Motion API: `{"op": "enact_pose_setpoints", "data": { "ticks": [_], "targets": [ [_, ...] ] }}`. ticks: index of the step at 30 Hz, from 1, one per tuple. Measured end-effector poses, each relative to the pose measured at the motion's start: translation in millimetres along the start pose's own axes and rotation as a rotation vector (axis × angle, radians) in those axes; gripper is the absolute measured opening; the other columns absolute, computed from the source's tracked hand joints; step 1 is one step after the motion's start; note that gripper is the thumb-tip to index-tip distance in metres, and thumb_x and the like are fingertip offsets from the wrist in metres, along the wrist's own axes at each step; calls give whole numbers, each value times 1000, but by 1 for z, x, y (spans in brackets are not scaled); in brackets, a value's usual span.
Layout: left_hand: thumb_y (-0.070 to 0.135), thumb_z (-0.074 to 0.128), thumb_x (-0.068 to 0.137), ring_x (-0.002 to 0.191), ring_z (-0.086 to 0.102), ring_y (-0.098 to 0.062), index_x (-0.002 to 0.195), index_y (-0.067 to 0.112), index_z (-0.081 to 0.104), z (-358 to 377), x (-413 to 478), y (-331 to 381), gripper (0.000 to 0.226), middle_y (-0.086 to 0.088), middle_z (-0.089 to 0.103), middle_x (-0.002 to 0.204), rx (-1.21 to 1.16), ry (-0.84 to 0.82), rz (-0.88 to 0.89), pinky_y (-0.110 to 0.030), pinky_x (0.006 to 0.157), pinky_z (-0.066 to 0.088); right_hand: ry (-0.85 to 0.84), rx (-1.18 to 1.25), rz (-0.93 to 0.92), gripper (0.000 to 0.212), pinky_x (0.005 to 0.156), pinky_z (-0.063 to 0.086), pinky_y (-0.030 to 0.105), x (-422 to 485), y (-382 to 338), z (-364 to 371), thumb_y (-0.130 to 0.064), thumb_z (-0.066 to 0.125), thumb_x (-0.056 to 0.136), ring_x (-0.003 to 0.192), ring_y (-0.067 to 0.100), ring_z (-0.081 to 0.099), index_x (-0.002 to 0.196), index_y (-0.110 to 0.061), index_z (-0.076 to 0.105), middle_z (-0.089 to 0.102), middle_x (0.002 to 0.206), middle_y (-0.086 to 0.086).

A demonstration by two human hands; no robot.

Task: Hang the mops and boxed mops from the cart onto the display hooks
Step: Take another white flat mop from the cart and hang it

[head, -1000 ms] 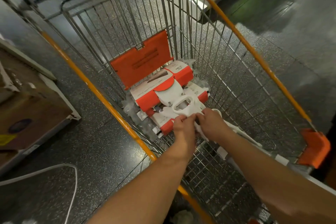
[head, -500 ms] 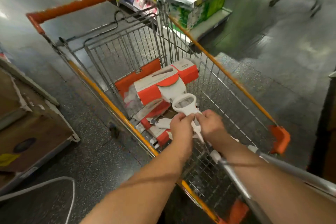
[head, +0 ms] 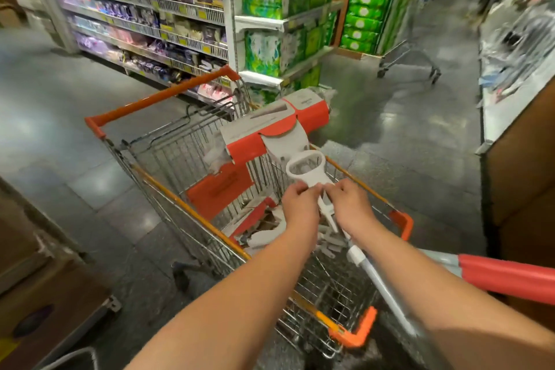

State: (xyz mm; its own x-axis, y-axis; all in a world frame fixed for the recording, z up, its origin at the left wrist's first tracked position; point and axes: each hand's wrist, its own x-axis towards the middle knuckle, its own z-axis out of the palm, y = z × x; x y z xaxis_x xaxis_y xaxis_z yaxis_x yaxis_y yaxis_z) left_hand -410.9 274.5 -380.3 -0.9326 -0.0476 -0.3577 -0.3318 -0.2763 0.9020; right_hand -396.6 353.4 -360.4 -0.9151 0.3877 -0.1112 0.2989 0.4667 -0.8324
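- The boxed mop with an orange-and-grey cardboard sleeve over its head (head: 271, 129) is held in the air above the far half of the wire shopping cart with orange trim (head: 186, 209).
- Its long axis runs from lower right to upper left-centre. The sleeved head points away from the person towards the shelves, and the silver metal pole (head: 381, 288) slants back under the right forearm.
- Just below the sleeve is a white plastic oval ring (head: 304, 155), facing the camera.
- The left hand (head: 300, 204) pinches the white neck directly under the ring, fingers curled on it.
- The right hand (head: 348, 204) grasps the same neck from the other side, its fingertips almost meeting the left hand's.
- More orange-and-grey mop boxes (head: 255, 219) lie flat on the cart floor beneath the hands.
- The sleeve carries a dark bar and small print, and the orange plastic seat flap (head: 219, 189) has faint lettering. Neither can be read.
- The yellow price tags on the store shelves (head: 168, 9) are too blurred to read.
- Stacked green packs (head: 366, 0) stand behind the cart.
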Motion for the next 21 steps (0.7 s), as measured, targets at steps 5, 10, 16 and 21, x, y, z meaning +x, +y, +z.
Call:
{"op": "enact_pose_setpoints", "data": {
  "ticks": [5,10,16,21],
  "targets": [
    [7,62,86,56,44,-17,60,20,45,7,-8,40,34,2,46,54,43,-138,67,-30,57,36,148,12,-20,31,58,32,34,-11,-36,-19,-25,50,96,65,21,46,69,-12,50,50,65,3],
    [8,65,82,72,55,-23,67,17,58,4,-14,82,19,-10,58,70,77,-281,136,-38,68,46,325,93,-23,24,58,32,32,-29,-73,-25,-24,51,96,68,20,48,80,-6,58,53,70,2],
    [3,64,82,70,50,-24,66,15,51,0,-37,112,24,-14,52,71,87,-475,184,-37,66,42,540,178,-26,23,66,37,34,-65,-97,-27,-22,48,97,76,22,52,86,-4,58,56,78,7],
    [1,63,81,69,45,-22,68,15,49,7,-77,123,24,-14,46,70,101,-648,204,-36,65,36,708,181,-9,27,59,31,31,-102,-100,-50,-23,49,96,63,15,42,70,-16,49,45,65,-2]
  ]
}}
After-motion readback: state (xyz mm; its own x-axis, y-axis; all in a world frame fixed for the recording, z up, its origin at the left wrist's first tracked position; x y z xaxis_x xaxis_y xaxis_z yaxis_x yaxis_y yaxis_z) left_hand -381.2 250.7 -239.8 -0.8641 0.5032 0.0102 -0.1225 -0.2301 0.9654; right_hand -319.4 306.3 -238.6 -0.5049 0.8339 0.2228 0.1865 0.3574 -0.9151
